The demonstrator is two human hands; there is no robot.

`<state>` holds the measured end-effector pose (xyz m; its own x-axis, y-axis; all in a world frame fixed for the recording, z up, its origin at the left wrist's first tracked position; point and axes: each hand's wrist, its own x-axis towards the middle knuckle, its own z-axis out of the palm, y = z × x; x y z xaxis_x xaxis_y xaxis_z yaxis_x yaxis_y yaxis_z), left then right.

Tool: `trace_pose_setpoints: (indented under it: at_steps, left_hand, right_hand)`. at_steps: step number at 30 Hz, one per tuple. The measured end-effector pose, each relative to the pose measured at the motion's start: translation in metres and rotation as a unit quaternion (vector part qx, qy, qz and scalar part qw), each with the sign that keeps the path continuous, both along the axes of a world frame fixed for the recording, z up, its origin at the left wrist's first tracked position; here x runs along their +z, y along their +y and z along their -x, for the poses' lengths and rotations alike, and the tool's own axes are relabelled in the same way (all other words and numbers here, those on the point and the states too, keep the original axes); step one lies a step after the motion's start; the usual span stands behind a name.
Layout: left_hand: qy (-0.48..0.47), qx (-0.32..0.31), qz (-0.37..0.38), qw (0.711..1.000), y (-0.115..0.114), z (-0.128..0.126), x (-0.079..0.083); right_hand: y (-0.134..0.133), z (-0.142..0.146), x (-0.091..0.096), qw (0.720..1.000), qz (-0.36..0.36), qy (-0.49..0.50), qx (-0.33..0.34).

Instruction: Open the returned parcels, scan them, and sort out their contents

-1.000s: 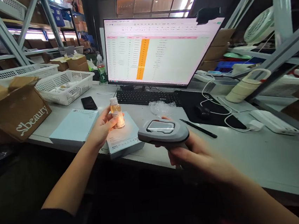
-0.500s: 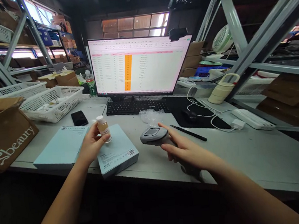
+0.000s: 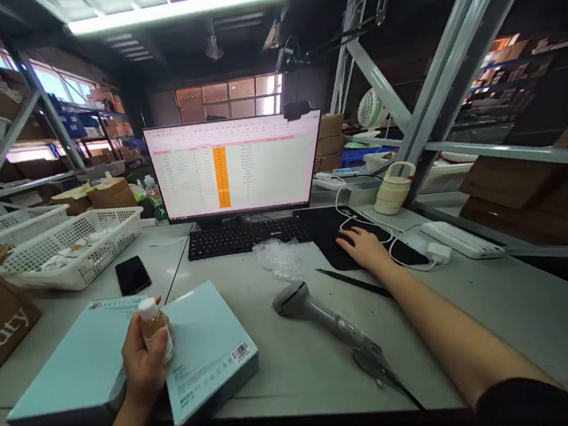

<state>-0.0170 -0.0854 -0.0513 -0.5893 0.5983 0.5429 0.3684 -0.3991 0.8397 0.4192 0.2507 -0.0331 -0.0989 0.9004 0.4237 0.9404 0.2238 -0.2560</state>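
Head view: left fingers (image 3: 158, 341) wrap a capped cylindrical bottle (image 3: 151, 324); right fingers (image 3: 358, 236) spread over flat mat (image 3: 325, 238).

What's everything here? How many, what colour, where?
Small bottle: one, amber, white cap, lower left
Flat boxes: two, blue, lower left
Scanner: one, grey, lower middle
Phone: one, black, behind flat boxes
Baskets: several, white, left
Lettered carton: one, brown, left edge
Monitor: one, black, middle
Keyboard: one, black, before monitor
Plastic wrap: one, clear, before keyboard
Mouse mat: one, black, right of keyboard
Stick: one, black, right of scanner
Flask: one, cream, right
Oblong device: one, white, far right
Fan: one, green, behind flask
Desk: one, grey, foreground
Shelf clutter: uncountable, mixed, background
Left grip: one, holding small bottle
Right grip: one, over mouse mat
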Motion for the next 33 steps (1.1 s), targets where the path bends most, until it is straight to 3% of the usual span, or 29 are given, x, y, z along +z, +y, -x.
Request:
trace_pose_setpoints:
  at_steps: [4, 7, 12, 33]
  left_hand:
    - [-0.035, -0.004, 0.014, 0.999, -0.004, -0.009, 0.000]
    - [-0.035, 0.012, 0.019, 0.999, -0.008, -0.018, 0.004]
    - [-0.060, 0.000, 0.019, 0.998, -0.012, -0.025, 0.010]
    - [0.017, 0.028, 0.020, 0.999, -0.014, -0.023, 0.010]
  right_hand:
    - [0.011, -0.003, -0.025, 1.000, -0.012, -0.024, -0.013]
    - [0.013, -0.003, -0.031, 0.999, -0.016, -0.037, -0.015]
    - [0.015, -0.005, -0.030, 0.999, -0.012, -0.040, -0.025]
    - [0.013, -0.005, -0.029, 0.999, -0.007, -0.027, -0.040]
